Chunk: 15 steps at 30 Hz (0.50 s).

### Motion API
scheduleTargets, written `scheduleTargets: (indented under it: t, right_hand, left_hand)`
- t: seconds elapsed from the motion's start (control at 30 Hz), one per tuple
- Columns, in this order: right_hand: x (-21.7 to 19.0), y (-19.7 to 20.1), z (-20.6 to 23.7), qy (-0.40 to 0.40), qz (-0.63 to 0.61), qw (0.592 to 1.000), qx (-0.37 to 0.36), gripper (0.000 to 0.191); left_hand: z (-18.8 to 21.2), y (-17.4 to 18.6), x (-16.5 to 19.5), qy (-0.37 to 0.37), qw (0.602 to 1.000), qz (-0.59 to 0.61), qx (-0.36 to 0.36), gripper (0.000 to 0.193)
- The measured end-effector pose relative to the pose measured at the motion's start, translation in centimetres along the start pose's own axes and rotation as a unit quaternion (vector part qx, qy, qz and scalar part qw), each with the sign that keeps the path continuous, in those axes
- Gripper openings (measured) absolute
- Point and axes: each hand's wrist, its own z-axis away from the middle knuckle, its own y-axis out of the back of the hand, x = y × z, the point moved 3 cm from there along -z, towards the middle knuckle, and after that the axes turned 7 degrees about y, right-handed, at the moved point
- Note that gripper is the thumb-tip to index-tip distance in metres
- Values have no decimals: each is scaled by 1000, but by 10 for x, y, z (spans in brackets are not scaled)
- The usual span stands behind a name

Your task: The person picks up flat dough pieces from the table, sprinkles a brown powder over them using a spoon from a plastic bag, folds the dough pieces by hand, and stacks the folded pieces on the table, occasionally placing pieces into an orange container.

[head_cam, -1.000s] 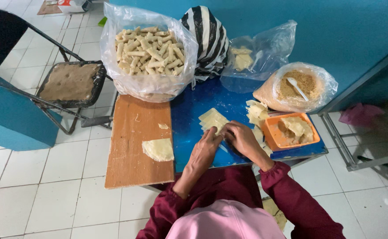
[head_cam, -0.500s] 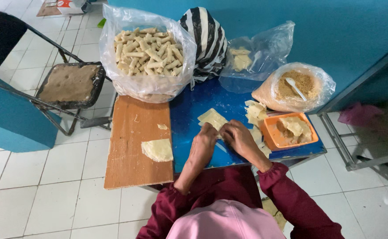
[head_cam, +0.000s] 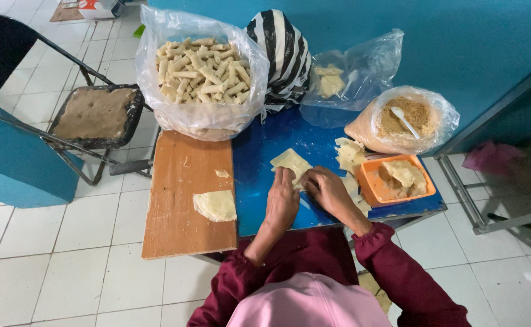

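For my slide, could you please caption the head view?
Both hands, left hand and right hand, press a pale wrapper on the blue table.

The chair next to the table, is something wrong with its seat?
Yes. The folding chair's seat looks worn out: the dark cover is gone over most of it, leaving bare brownish padding with ragged black edges. On the wooden board a small scrap of dough lies apart from the folded wrapper.
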Motion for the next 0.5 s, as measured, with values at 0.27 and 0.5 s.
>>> scheduleTargets:
  t: [0.27,0.5]
  right_hand:
    - [-3,1,2,10,7,1000,2,10]
    - [-6,-2,5,30,9,999,33,10]
  left_hand:
    - [-1,8,-6,0,1000,21,-11,23]
    - [-12,0,-8,-7,1000,-15,-13,4]
